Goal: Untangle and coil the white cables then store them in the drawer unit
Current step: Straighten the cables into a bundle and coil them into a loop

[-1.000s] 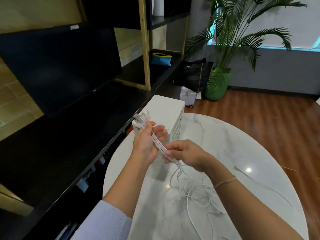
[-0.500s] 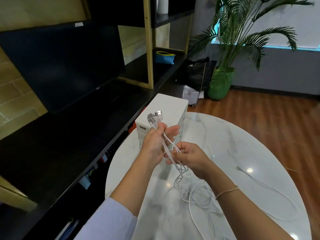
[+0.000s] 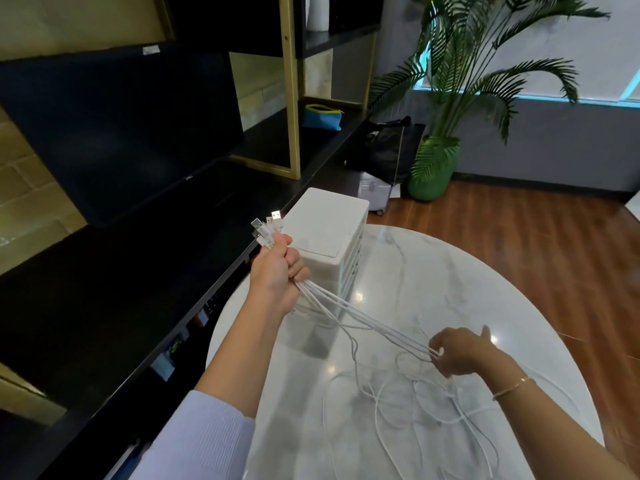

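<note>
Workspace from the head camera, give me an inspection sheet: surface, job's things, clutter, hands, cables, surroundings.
Surface: round white marble table, glossy, with light reflections.
Job's things: white cables pulled taut between the hands; white drawer unit at the table's far left edge, drawers appear shut.
Clutter: nothing seen on the table besides the cables.
Hands: left hand grips the bundle just below the USB plugs; right hand pinches the strands further along.
Cables: loose tangled loops lie on the table below the right hand; not coiled yet.
Surroundings: black shelving on the left, blue pouch, dark monitor, potted palm, wooden floor.
</note>
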A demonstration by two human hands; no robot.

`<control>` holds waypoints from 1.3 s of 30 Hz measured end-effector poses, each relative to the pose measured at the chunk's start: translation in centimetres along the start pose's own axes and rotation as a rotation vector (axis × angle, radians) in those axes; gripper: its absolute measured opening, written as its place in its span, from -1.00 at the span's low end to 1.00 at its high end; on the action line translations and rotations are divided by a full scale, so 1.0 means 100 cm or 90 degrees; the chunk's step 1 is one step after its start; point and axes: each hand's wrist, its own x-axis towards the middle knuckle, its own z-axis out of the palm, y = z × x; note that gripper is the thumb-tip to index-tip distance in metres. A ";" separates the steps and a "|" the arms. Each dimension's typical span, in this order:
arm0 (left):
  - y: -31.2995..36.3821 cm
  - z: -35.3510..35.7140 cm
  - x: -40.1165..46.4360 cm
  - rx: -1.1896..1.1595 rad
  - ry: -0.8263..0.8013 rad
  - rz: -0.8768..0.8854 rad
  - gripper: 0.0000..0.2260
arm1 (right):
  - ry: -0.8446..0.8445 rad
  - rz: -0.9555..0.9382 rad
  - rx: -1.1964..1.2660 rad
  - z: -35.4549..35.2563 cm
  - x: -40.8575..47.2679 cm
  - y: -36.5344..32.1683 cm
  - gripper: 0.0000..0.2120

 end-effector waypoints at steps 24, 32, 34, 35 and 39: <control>0.007 0.004 0.000 0.042 0.068 0.081 -0.80 | 0.360 0.037 0.461 -0.068 -0.017 0.029 -0.75; 0.006 0.018 -0.014 0.056 -0.033 0.063 -0.79 | -0.017 -0.044 0.187 -0.060 -0.029 -0.001 -0.18; 0.000 0.026 -0.020 0.061 -0.083 0.033 -0.78 | 0.069 -0.210 0.391 -0.080 -0.040 -0.031 -0.35; -0.003 0.029 -0.023 0.052 -0.101 0.012 -0.78 | 0.086 -0.272 0.519 -0.088 -0.047 -0.048 -0.48; -0.013 0.037 -0.031 0.021 -0.108 -0.075 -0.80 | 0.071 -0.373 0.723 -0.093 -0.055 -0.100 -0.79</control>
